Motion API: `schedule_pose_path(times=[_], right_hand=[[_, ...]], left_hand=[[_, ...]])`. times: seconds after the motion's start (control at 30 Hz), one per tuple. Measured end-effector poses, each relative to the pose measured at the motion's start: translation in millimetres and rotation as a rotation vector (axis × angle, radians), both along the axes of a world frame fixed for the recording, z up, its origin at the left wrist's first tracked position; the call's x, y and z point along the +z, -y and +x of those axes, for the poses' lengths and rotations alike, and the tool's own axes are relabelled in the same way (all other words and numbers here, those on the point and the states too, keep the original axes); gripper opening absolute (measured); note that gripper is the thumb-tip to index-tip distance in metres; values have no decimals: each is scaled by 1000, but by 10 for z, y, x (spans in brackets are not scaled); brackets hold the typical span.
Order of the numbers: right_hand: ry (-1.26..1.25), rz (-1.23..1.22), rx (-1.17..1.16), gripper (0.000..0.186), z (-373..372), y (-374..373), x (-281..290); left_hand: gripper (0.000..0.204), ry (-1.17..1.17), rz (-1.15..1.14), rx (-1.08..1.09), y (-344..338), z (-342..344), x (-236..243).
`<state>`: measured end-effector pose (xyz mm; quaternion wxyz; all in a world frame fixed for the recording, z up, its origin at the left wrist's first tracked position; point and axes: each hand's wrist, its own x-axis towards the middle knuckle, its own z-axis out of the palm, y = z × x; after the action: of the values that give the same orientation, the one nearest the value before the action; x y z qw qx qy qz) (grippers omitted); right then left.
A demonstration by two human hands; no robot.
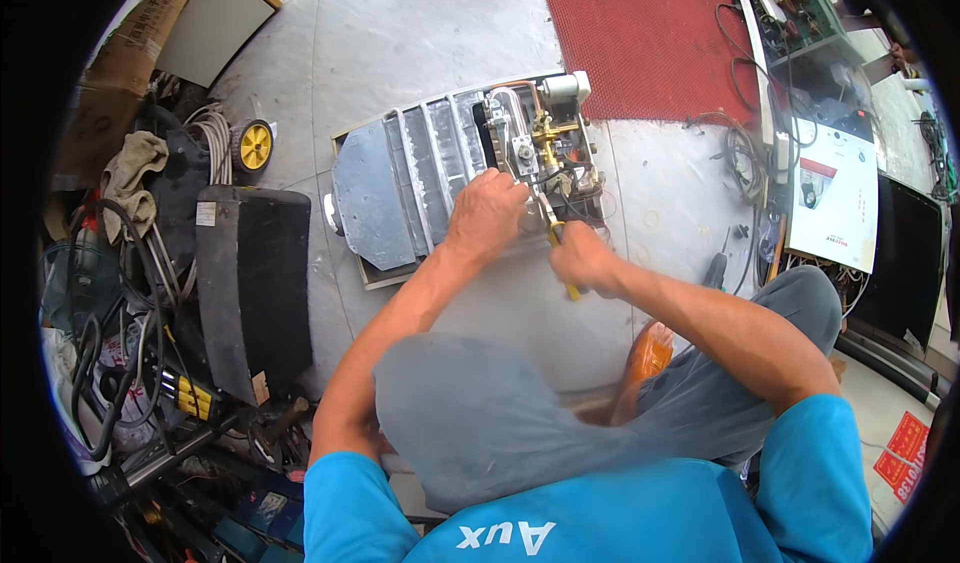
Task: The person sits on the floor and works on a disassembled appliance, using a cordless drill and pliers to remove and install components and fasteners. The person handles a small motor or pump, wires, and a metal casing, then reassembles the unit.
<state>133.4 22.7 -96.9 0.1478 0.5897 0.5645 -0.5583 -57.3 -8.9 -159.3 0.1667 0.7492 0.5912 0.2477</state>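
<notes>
An opened gas water heater [375, 203] lies on its back on the floor in front of me, its metal casing at the left. At its right end, brass fittings [545, 138], copper pipe and dark wires are exposed. My right hand [583, 258] is closed around yellow-handled pliers [554, 229], whose jaws reach the heater's near side, among the wires. My left hand [488, 208] rests at the heater's near edge, left of the jaws. Its fingers are curled together, and what they pinch is hidden.
A black box-shaped case [255, 293] stands at my left, with a yellow-hubbed wheel [253, 146] behind it and tangled cables beside it. A red mat [640, 38] covers the far floor. At the right are a white panel [835, 198], a screwdriver [716, 269] and loose cables.
</notes>
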Motion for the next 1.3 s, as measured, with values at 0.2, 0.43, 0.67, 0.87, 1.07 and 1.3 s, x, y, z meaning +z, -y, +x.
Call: schedule_pose_path(times=[0.2, 0.43, 0.67, 0.87, 1.07, 1.3], right_hand=[[-166, -260, -223, 17, 29, -64, -53], [75, 228, 311, 26, -57, 3, -153], [-44, -67, 64, 27, -91, -25, -58], [11, -97, 89, 20, -41, -146, 142], [-136, -361, 211, 24, 654, -275, 618], [504, -6, 446, 21, 1895, -1535, 126]], left_hand=[[7, 92, 46, -79, -60, -69, -74], [6, 105, 56, -100, -103, -83, -44], [6, 80, 50, -90, -89, -79, -77], [7, -5, 34, -85, -61, -49, 58], [24, 55, 236, 75, 492, 192, 48], [45, -84, 135, 67, 961, 834, -220]])
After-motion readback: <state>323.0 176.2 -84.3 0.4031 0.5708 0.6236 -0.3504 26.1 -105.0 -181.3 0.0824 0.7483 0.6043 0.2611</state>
